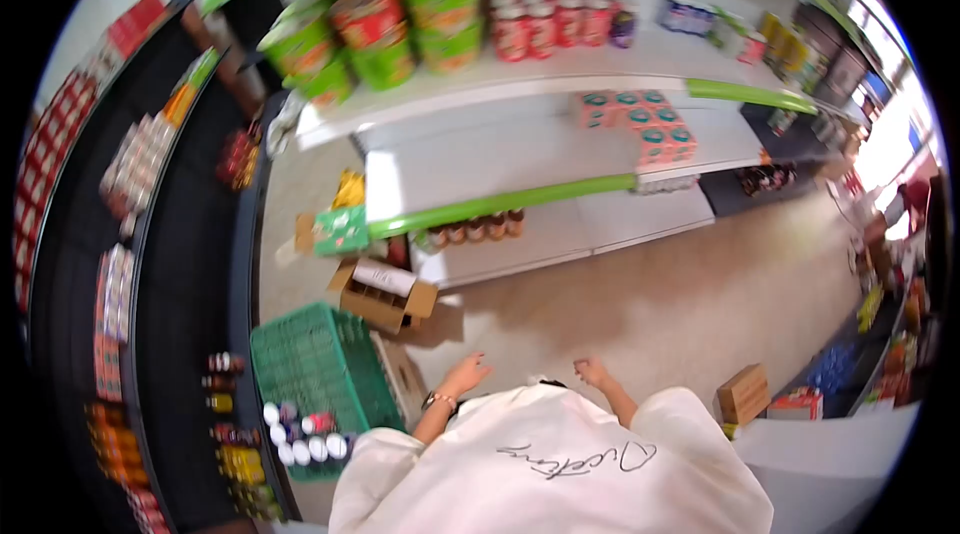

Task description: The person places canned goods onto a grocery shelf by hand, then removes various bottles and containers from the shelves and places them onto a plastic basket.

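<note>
My left hand (467,374), with a bracelet at the wrist, is held low in front of my body, fingers apart and nothing visible in it. Level with it, my right hand (592,371) is also bare, its fingers loosely spread. Nearest my left hand is a green plastic crate (318,339) with several white-capped jars (305,449) at its near end. An open cardboard box (380,294) with dividers lies on the floor beyond the crate. Ahead, a white shelf (480,159) with a green edge strip bears stacked pink boxes (650,124) on its right part.
The upper shelf holds green tubs (445,19), red-pink jars (540,24) and other goods. Brown jars (480,227) stand on the bottom shelf. Dark shelving (190,264) with goods runs along my left. A closed carton (743,394) sits on the floor at right.
</note>
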Demonstrator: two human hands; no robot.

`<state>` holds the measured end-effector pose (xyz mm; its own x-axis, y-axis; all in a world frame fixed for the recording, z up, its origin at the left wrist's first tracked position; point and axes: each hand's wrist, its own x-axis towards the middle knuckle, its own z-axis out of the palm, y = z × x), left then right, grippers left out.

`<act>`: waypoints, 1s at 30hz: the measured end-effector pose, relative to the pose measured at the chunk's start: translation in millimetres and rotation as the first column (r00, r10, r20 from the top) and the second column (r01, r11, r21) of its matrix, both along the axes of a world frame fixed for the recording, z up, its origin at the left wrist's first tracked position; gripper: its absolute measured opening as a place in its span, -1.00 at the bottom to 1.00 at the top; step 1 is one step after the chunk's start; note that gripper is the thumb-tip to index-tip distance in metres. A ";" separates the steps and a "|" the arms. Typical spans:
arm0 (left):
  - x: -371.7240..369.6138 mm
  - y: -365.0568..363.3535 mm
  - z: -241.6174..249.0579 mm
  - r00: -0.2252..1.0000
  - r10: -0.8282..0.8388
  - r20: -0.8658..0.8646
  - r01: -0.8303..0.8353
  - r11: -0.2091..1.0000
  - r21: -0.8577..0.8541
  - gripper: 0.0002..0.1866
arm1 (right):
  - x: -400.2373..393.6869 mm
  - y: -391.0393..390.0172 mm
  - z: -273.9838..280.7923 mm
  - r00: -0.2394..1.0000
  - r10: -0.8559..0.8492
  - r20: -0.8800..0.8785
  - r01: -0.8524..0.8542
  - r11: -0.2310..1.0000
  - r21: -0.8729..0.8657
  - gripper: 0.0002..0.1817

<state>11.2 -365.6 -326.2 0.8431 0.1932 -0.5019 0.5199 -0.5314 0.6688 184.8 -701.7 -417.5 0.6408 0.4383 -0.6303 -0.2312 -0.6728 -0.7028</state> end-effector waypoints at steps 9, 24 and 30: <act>169.4 -96.7 27.8 0.956 -0.186 0.227 0.202 0.978 -0.050 -0.48 | -5.4 -141.8 -1.6 0.897 -0.440 0.049 0.439 0.898 0.029 -0.65; 424.6 -226.8 144.2 0.861 -0.405 0.307 0.499 0.789 -0.358 -0.53 | 189.4 -141.7 114.9 0.743 -0.653 0.146 0.561 0.727 0.396 -0.66; 559.6 -243.5 197.6 0.833 -0.293 0.470 0.518 0.711 -0.476 -0.56 | 354.5 -111.5 201.3 0.717 -0.664 0.214 0.491 0.698 0.521 -0.70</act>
